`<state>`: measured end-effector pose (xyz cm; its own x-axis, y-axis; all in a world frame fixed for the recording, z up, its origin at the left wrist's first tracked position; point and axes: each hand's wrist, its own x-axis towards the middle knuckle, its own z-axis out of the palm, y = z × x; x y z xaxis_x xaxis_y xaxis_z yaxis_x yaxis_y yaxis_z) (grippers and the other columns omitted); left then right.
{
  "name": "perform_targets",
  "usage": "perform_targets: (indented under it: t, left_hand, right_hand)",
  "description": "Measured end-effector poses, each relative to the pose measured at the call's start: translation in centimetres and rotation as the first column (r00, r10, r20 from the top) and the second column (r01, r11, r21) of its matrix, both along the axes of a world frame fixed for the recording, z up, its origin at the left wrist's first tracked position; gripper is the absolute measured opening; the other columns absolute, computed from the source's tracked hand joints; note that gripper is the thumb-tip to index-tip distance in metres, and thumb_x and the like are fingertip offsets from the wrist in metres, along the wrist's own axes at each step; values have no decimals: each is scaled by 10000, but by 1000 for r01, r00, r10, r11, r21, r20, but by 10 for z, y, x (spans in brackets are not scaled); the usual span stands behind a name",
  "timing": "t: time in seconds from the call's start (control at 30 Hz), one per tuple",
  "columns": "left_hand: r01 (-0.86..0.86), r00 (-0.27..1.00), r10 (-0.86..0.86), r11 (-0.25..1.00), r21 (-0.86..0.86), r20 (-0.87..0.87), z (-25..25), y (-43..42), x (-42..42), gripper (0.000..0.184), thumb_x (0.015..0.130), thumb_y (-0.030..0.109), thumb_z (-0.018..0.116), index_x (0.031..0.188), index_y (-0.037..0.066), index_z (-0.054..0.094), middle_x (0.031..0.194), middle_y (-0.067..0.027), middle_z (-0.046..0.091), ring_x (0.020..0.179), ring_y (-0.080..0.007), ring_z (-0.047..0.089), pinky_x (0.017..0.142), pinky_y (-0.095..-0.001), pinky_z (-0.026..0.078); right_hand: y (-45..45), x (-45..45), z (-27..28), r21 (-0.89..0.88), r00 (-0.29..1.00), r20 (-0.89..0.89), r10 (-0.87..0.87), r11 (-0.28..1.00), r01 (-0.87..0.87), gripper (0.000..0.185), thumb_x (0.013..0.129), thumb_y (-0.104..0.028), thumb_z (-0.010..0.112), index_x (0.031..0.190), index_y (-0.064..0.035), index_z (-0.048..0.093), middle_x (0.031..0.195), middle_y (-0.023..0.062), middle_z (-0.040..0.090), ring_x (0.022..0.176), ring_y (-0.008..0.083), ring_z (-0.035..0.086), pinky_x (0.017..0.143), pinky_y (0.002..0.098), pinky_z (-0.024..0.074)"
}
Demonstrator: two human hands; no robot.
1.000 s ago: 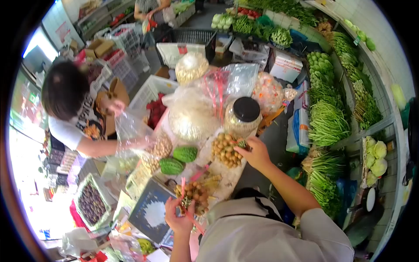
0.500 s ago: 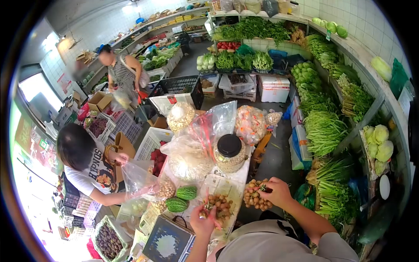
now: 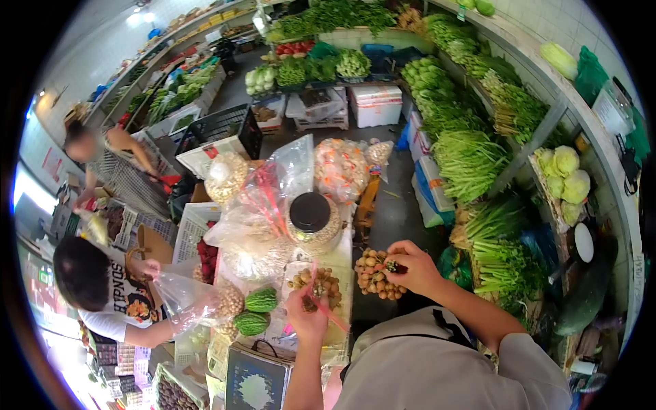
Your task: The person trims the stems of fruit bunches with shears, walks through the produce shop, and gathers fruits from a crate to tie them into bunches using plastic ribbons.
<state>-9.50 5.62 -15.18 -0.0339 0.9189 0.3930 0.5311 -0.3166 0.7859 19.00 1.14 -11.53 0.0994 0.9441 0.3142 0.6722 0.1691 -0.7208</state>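
My right hand (image 3: 413,270) is closed around the stems of a bunch of longans (image 3: 374,276), which hangs beside the table's right edge. At the newspaper-covered table, my left hand (image 3: 305,313) grips the stem end of another longan bunch (image 3: 331,288). A pink ribbon (image 3: 335,317) runs down by that bunch. Left of this hand are two striped green melons (image 3: 261,299), one behind the other. Behind the left bunch stands a clear jar with a black lid (image 3: 310,212).
A person in a printed white shirt (image 3: 117,287) holds a clear plastic bag (image 3: 181,294) across the table. A dark-topped scale (image 3: 256,380) sits at the near edge. Bagged goods (image 3: 340,168) cover the table's far end. Leafy vegetables (image 3: 471,164) line the right shelves.
The view has turned right, so most of the scene sits further left. Both hands still hold their longan bunches. The person farther back has bent lower.
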Motion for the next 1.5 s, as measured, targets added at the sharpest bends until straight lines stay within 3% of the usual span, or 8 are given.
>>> perform_targets:
  t: [0.17,0.23,0.63,0.83,1.0,1.3,1.37,1.5]
  left_hand:
    - [145,988,-141,987,-66,59,28,11,49,392,712,89,897,1034,43,677,884,-88,647,795,-255,630,733,-371,512]
    - [206,976,-185,955,-215,112,34,18,71,389,718,76,891,1041,39,678,877,-84,645,794,-241,627,735,-361,512]
    - [378,926,-374,905,-197,60,49,121,279,377,739,47,898,1059,20,701,919,-74,697,807,-165,652,768,-289,525]
    - [274,832,-59,908,-318,551,68,203,378,429,798,-50,840,1173,-8,635,1050,-76,713,941,-158,669,897,-301,533]
    - [108,782,150,923,-368,605,91,276,440,356,846,-8,816,1150,-1,631,1031,-58,709,877,-108,663,809,-240,521]
    - [100,793,152,923,-372,590,32,436,486,357,809,-42,836,1110,3,649,1020,-48,700,870,-99,636,760,-234,506]
    - [-35,957,125,945,-325,262,16,468,491,358,805,-27,845,1112,3,662,1022,-43,692,867,-109,614,760,-249,493]
    - [-49,965,133,937,-345,227,7,535,521,373,801,15,858,1120,-8,665,1066,-63,702,956,-143,630,880,-287,497]
  right_hand:
    - [6,33,-11,-30,997,71,25,999,-23,284,745,-132,801,1005,-99,691,910,71,669,843,317,634,772,401,526]
    - [12,53,-13,-132,996,83,37,991,-26,276,768,-175,771,992,-55,665,924,110,662,859,337,609,758,426,509]
    - [78,252,-35,-144,994,38,-105,983,109,307,796,-214,830,975,9,719,887,135,708,840,332,688,740,400,560]
    - [140,383,-15,-195,987,5,-159,968,157,275,802,-228,830,975,-34,738,881,127,706,799,297,691,715,376,558]
    - [200,466,1,-293,951,-69,-300,918,269,274,838,-218,821,988,-10,725,881,118,690,713,218,678,662,331,548]
    - [346,562,-4,-387,845,-27,-533,785,483,251,845,-174,827,997,8,745,900,89,714,679,148,681,612,296,534]
    - [382,579,7,-377,811,-101,-576,777,504,221,858,-166,832,980,1,756,799,52,714,656,99,648,601,267,519]
    - [460,616,25,-454,661,-262,-703,694,558,192,887,-154,814,934,23,755,755,28,699,641,75,621,564,246,484]
